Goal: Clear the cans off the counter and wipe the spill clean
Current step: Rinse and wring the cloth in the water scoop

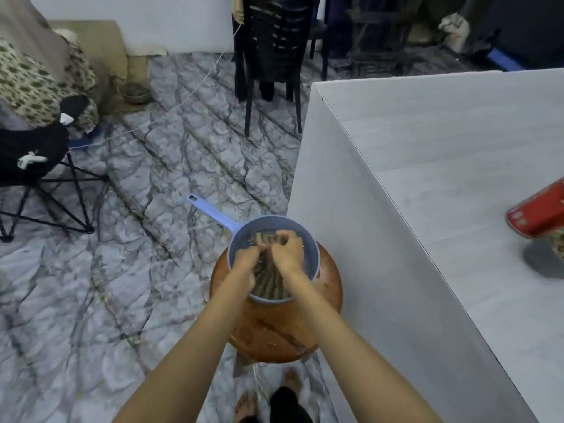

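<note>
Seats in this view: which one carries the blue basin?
The round wooden stool beside the white counter. The folding chair and the stacked black chairs stand farther off and carry none.

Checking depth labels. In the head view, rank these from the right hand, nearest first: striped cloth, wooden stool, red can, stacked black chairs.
1. striped cloth: gripped by the right hand, in the blue basin.
2. wooden stool: just below, under the basin.
3. red can: on the counter, far right.
4. stacked black chairs: across the floor, at the back.
</note>
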Demonstrator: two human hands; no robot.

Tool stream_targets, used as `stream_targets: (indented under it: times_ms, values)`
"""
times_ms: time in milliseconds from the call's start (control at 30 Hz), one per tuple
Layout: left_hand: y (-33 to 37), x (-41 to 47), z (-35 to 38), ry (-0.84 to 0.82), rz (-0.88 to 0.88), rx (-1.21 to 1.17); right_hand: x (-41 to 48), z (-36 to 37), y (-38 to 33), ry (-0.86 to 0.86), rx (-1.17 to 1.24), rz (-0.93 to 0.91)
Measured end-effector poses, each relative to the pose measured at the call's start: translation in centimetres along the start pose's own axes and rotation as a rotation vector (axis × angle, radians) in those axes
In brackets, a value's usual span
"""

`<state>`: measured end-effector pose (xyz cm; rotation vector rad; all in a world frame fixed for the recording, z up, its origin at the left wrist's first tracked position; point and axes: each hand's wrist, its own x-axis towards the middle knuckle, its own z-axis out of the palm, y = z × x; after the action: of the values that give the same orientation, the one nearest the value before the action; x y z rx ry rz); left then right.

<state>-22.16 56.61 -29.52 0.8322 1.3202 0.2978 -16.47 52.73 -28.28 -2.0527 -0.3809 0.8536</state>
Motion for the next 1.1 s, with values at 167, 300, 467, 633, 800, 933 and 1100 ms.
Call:
stream_targets:
  times_ms: [167,300,467,633,800,933,1100]
  values:
    - [-0.3,1.0,1.0,0.18,0.076,0.23,2.7,1.4,1.4,0.016,0.214,0.308]
    - [-0.7,1.2,1.2,0.304,0.096,0.324,3.8,1.8,2.9,-0.027,0.357,0.497]
    - [-1.1,2.1,1.6,0.338,0.143,0.6,4.1,1.8,3.8,-0.082,0.29,0.484]
    - [-1.5,1.9,1.7,0.319,0.212,1.027,4.3,0.9,3.6,-0.093,0.184,0.436]
    - [-1.4,0.9,1.7,0.281,0.235,1.044,3.1,-1.4,2.1,-0.255,-0.068,0.207]
    - [-1.7,-0.2,0.7,0.286,0.475,1.131,1.9,-4.1,0.6,-0.368,-0.3,0.028]
    - [-0.5,0.6,0.6,-0.124,0.773,1.251,1.7,-5.6,-0.6,-0.473,-0.546,-0.006]
